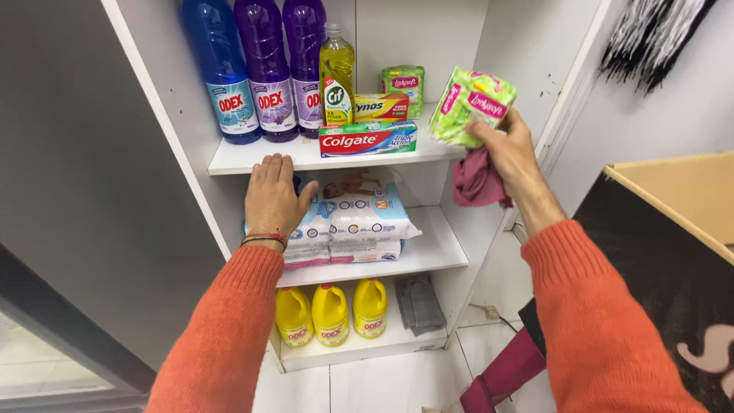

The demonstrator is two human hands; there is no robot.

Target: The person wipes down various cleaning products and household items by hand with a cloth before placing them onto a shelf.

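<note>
Pack (472, 105) of green soft-wrapped pads sat upper right of frame, pinched with a pink cloth (475, 182) in the right hand (511, 151), likely light, squashy, best gripped mid-body; left hand (271, 200) lay open on the shelf edge (252, 163).

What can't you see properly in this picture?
Head view:
- Tops of the tall blue and purple bottles: cut off by the top edge.
- Part of the diaper packs: hidden behind the left hand.
- Most of the pink cloth: covered by the right hand, which holds the green packet.
- Cardboard box: its inside is out of view, cut by the right edge.
</note>
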